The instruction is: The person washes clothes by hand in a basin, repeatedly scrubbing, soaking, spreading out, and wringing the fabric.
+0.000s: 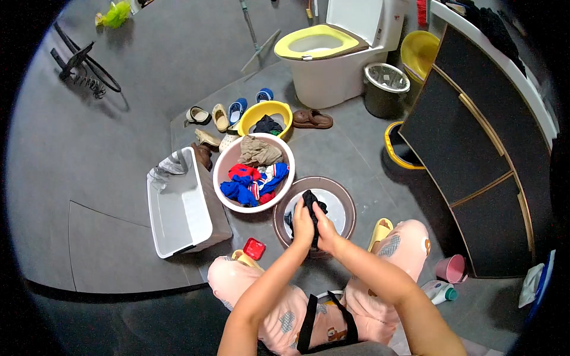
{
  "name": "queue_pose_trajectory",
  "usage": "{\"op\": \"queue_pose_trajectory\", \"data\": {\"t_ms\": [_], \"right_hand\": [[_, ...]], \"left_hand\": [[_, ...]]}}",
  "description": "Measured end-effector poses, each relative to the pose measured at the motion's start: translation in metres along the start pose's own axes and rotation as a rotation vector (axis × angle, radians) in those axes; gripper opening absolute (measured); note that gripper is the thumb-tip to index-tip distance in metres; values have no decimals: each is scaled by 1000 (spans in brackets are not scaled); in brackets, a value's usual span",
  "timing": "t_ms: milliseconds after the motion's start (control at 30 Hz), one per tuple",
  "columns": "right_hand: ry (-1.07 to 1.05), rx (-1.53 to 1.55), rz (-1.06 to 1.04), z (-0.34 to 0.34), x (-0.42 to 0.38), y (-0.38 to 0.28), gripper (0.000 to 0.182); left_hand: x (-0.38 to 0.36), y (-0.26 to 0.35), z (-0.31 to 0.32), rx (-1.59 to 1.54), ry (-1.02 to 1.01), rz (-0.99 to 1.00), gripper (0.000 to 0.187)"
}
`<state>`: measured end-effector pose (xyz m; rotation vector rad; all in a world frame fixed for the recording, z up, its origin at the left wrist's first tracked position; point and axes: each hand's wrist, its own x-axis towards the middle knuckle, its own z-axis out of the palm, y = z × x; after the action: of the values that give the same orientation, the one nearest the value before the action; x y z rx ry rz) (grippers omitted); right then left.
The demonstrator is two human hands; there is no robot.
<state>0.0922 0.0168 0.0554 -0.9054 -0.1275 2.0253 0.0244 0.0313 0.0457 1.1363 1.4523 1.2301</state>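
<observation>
A bunched black cloth (310,200) is pressed between my two hands above a brown basin (351,209) with whitish water in it. My left hand (303,225) grips the cloth from its left side, and my right hand (325,229) from its right. Part of the cloth hangs below my palms, and more dark fabric shows at the basin's left inside. Just beyond, to the left, a pale pink basin (219,197) holds blue, red and white garments (252,184) and a beige cloth (259,152).
A yellow basin (286,108) with dark clothing stands behind, among several shoes (220,117) and a brown clog (313,119). At left is a white bin (155,219); a red dish (254,248) lies near my foot. A toilet (326,80), trash can (386,98) and dark cabinet (454,148) stand around.
</observation>
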Motion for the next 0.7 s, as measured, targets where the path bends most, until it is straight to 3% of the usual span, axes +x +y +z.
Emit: {"op": "queue_pose_trajectory", "data": {"t_ms": [33,67,133,167,200,300,333,400,433,467,533,600,667,700], "right_hand": [[27,35,2,-2,3,-5,55],[53,68,4,-4,6,-12,54],[-25,119,70,-9,6,-25,49],[21,12,7,1,-1,-26,55],[69,-96,-53,17,-12,-29,63],[-114,119,29,1,-6,-13,56],[-91,43,-50,0,-6,-9,54],[-44,-110,-208,2,-4,-2,51],[-53,-82,-186,0,-5,-1,44],[-44,-198,-132,-3,-7,-3,43],[-30,-430,-21,-6,-11,-7,40],[15,-641,-168,-24,1,-4,34],[40,-836,-248,-51,23,-9,30],[79,-687,-230,-62,33,-9,30]], "left_hand": [[-6,3,0,-62,-141,-71,44],[-10,-20,10,76,-134,60,44],[-29,6,11,226,-219,201,51],[-33,6,9,293,-223,220,53],[-29,5,6,350,-209,284,54],[-12,8,-3,521,-162,401,53],[-7,11,-4,521,-93,472,45],[2,6,-6,393,-3,472,36],[3,1,-3,374,116,431,30],[2,-5,-1,351,141,327,35],[10,-16,-1,181,147,-96,42],[26,-51,5,-361,275,-319,48],[35,-53,2,-711,190,-733,41],[29,-9,-1,-766,176,-886,44]]}}
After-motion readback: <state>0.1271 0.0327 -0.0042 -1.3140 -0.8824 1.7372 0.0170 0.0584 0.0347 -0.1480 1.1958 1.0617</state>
